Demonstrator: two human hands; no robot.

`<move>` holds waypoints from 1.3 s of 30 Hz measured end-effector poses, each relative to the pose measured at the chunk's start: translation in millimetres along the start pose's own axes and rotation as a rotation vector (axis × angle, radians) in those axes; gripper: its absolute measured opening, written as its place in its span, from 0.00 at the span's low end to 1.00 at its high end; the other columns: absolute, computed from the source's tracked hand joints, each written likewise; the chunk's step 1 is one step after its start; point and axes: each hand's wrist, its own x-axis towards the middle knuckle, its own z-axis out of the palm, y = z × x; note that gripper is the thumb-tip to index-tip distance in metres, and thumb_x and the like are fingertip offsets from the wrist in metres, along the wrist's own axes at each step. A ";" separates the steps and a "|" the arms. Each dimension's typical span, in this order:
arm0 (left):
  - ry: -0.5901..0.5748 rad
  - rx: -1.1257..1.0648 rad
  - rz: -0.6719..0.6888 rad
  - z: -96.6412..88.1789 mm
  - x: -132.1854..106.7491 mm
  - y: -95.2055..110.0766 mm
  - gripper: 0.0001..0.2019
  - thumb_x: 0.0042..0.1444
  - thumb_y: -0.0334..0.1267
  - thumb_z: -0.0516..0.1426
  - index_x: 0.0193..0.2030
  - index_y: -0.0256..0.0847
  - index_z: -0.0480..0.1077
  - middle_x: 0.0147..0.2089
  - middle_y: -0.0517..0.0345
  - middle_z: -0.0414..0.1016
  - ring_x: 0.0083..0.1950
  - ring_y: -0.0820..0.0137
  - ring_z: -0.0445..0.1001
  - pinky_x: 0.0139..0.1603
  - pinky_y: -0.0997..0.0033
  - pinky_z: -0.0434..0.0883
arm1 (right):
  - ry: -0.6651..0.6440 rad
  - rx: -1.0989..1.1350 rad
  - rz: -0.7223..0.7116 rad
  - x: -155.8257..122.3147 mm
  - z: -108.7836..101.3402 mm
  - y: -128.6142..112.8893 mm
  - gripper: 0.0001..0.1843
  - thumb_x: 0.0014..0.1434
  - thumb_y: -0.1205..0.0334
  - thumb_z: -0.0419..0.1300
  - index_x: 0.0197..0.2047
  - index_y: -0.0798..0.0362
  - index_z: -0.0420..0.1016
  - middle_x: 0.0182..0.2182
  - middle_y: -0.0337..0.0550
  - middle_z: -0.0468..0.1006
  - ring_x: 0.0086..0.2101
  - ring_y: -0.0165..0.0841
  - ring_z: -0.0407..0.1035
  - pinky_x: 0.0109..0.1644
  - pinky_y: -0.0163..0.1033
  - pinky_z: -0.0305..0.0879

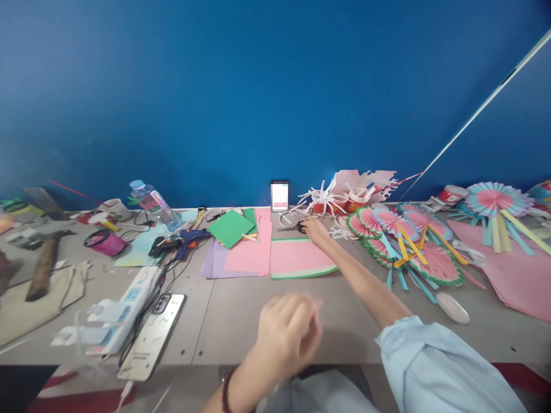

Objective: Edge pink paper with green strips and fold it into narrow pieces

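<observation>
My right hand (315, 229) is stretched far out across the table, resting on dark scissors (297, 228) beside a tape ring (287, 218). Its fingers curl over the scissors' handles. My left hand (287, 332) hovers close to me above the grey table (232, 321), blurred by motion, fingers loosely bent, with nothing visible in it. A pink sheet with a green edge (299, 258) lies just before the right hand. More pink, purple and green paper (241, 246) lies left of it.
Several pink and green paper fans (404, 241) lie right of my arm, with paper cups (348, 199) behind. A phone (154, 335), power strip (129, 304), glue gun (185, 241), water bottle (152, 202) and hammer (43, 264) sit at the left. A small phone (279, 195) leans on the blue wall.
</observation>
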 end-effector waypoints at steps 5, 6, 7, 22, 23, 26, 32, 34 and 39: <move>0.022 0.090 -0.153 55.3 11.4 -39.5 0.18 0.59 0.29 0.50 0.56 0.41 0.64 0.56 0.48 0.71 0.55 0.59 0.70 0.52 0.56 0.71 | -0.005 0.013 0.006 5.1 1.9 2.1 0.11 0.59 0.71 0.54 0.39 0.64 0.78 0.39 0.44 0.76 0.36 0.27 0.65 0.42 0.29 0.56; -0.006 0.126 -0.184 66.1 10.2 -47.5 0.19 0.59 0.28 0.50 0.57 0.40 0.63 0.58 0.46 0.69 0.57 0.59 0.69 0.54 0.55 0.69 | -0.006 0.014 0.009 5.6 1.7 2.3 0.11 0.58 0.72 0.55 0.40 0.63 0.78 0.40 0.45 0.76 0.37 0.28 0.65 0.44 0.30 0.56; -0.019 0.157 -0.216 74.9 8.3 -54.4 0.20 0.58 0.28 0.50 0.57 0.39 0.62 0.58 0.45 0.69 0.57 0.59 0.69 0.54 0.55 0.69 | -0.005 0.016 0.013 5.6 1.2 2.3 0.11 0.58 0.72 0.55 0.40 0.63 0.78 0.41 0.46 0.76 0.38 0.29 0.65 0.45 0.30 0.57; -0.107 -0.046 -0.080 78.0 2.0 -64.6 0.07 0.59 0.29 0.52 0.41 0.40 0.69 0.41 0.52 0.74 0.44 0.63 0.71 0.44 0.61 0.71 | -0.156 0.045 -0.193 -90.2 2.4 -13.3 0.20 0.61 0.59 0.55 0.54 0.59 0.71 0.58 0.55 0.67 0.58 0.40 0.59 0.64 0.45 0.51; -0.122 -0.080 -0.059 76.7 2.5 -61.6 0.07 0.59 0.31 0.52 0.42 0.40 0.69 0.41 0.52 0.74 0.44 0.63 0.71 0.44 0.61 0.71 | -0.164 0.031 -0.194 -101.0 3.9 -10.6 0.22 0.60 0.58 0.56 0.56 0.59 0.69 0.60 0.56 0.65 0.60 0.41 0.57 0.65 0.47 0.50; -0.172 -0.100 0.001 72.0 0.5 -50.5 0.15 0.59 0.39 0.55 0.52 0.41 0.67 0.50 0.50 0.73 0.51 0.61 0.70 0.51 0.56 0.69 | -0.170 0.012 -0.206 -133.2 5.9 -2.7 0.29 0.61 0.53 0.55 0.62 0.56 0.63 0.65 0.55 0.57 0.64 0.43 0.50 0.67 0.50 0.48; -0.289 -0.013 0.121 70.5 -29.8 -29.2 0.37 0.55 0.59 0.53 0.66 0.42 0.53 0.68 0.46 0.56 0.67 0.55 0.54 0.63 0.52 0.58 | -0.091 -0.007 -0.190 -187.1 4.4 -2.1 0.28 0.62 0.52 0.53 0.64 0.48 0.60 0.65 0.51 0.56 0.64 0.44 0.50 0.66 0.56 0.51; -0.279 -0.012 0.141 71.0 -42.4 -22.4 0.39 0.54 0.61 0.52 0.67 0.41 0.52 0.69 0.48 0.54 0.69 0.56 0.53 0.64 0.53 0.56 | -0.069 -0.006 -0.144 -202.8 3.9 -6.1 0.28 0.61 0.51 0.53 0.64 0.47 0.60 0.65 0.51 0.57 0.64 0.45 0.51 0.65 0.57 0.54; -0.227 0.011 0.164 71.4 -64.8 -7.3 0.40 0.54 0.62 0.51 0.67 0.38 0.52 0.67 0.45 0.58 0.67 0.54 0.55 0.64 0.53 0.57 | 0.030 0.081 -0.102 -244.1 5.5 -15.5 0.28 0.60 0.56 0.53 0.64 0.37 0.58 0.64 0.42 0.61 0.62 0.45 0.56 0.61 0.56 0.62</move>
